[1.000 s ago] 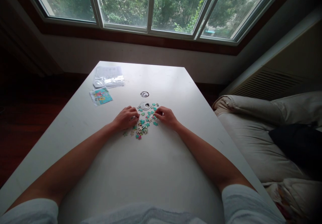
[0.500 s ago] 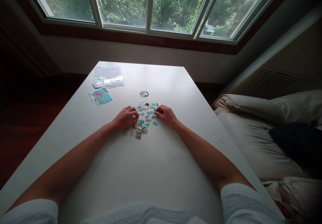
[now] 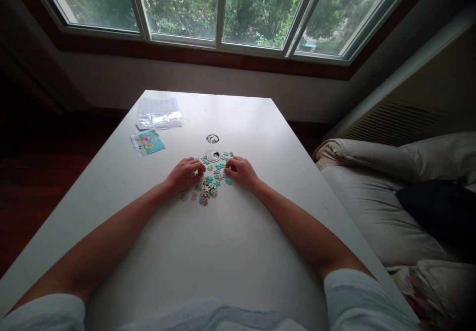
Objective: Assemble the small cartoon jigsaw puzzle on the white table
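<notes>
Small jigsaw puzzle pieces (image 3: 208, 188), mostly teal with some pink, yellow and pale ones, lie loose and partly heaped on the white table (image 3: 208, 251). At the left side of the pieces is my left hand (image 3: 186, 174), its fingers curled toward the thumb; whatever they may hold is too small to make out. My right hand (image 3: 241, 171) rests at the right side, thumb and forefinger pinched on a puzzle piece among the teal ones. Just beyond the hands, a round silver-grey disc (image 3: 213, 156) is set in or lies on the tabletop.
A second round disc (image 3: 212, 138) is farther back. At the far left are a clear plastic packet with papers (image 3: 159, 113) and a colourful picture card (image 3: 148, 142). A beige sofa (image 3: 357, 197) with a dark cushion (image 3: 439, 217) stands right of the table, and a window is ahead.
My right hand has shifted slightly left, closer to the middle of the pieces. The left hand stays nearly where it was, fingers still curled.
</notes>
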### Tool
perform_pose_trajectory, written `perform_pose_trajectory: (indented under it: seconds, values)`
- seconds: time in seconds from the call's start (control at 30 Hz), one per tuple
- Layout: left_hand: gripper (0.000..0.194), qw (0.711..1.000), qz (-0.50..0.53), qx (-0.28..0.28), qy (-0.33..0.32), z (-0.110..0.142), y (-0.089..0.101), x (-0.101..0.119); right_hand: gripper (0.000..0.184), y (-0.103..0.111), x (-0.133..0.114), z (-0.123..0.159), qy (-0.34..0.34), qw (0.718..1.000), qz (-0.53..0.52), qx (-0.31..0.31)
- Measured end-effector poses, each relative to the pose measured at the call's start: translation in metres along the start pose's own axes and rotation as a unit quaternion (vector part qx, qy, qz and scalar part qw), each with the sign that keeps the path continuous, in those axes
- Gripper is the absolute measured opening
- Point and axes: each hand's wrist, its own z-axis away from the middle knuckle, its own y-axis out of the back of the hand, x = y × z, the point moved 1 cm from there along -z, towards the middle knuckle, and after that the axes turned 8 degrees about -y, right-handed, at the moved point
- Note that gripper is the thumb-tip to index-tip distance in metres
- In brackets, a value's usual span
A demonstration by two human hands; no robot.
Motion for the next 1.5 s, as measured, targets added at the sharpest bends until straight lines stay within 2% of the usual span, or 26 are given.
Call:
perform_pose_trajectory:
  seconds: [0.13, 0.27, 0.43, 0.57, 0.7, 0.83, 1.03, 1.4, 1.5]
  values:
    - [0.017, 0.999, -0.044, 0.007, -0.001, 0.000, 0.001, -0.001, 0.008, 0.002, -0.008, 0.003, 0.042, 0.999, 0.021, 0.005]
    - [0.018, 0.998, -0.058, 0.000, -0.010, 0.000, 0.001, -0.001, 0.011, 0.004, -0.020, 0.009, 0.116, 0.991, 0.051, -0.036]
    - [0.019, 0.999, -0.032, -0.014, -0.022, 0.000, 0.000, 0.002, 0.014, 0.006, -0.029, 0.014, 0.134, 0.984, 0.105, -0.062]
    - [0.020, 0.999, -0.030, -0.023, -0.029, -0.001, 0.000, 0.004, 0.015, 0.005, -0.029, 0.013, 0.141, 0.982, 0.107, -0.064]
    - [0.019, 0.999, -0.028, -0.014, -0.018, 0.000, 0.000, 0.003, 0.020, 0.000, -0.025, 0.010, 0.119, 0.989, 0.069, -0.049]
    - [0.018, 1.000, -0.011, -0.007, -0.019, 0.002, 0.001, 0.004, 0.016, -0.008, -0.021, 0.008, 0.062, 0.997, 0.005, -0.037]
    - [0.019, 0.999, 0.018, 0.004, -0.028, 0.001, 0.000, 0.003, 0.010, -0.009, -0.019, 0.008, 0.024, 0.999, 0.032, 0.002]
    - [0.018, 0.999, 0.024, 0.007, -0.021, 0.001, 0.002, 0.005, 0.012, -0.004, -0.021, 0.011, 0.040, 0.996, 0.073, -0.001]
    - [0.018, 1.000, -0.006, 0.004, -0.006, 0.002, 0.000, 0.005, 0.020, -0.002, -0.024, 0.013, 0.058, 0.995, 0.075, 0.000]
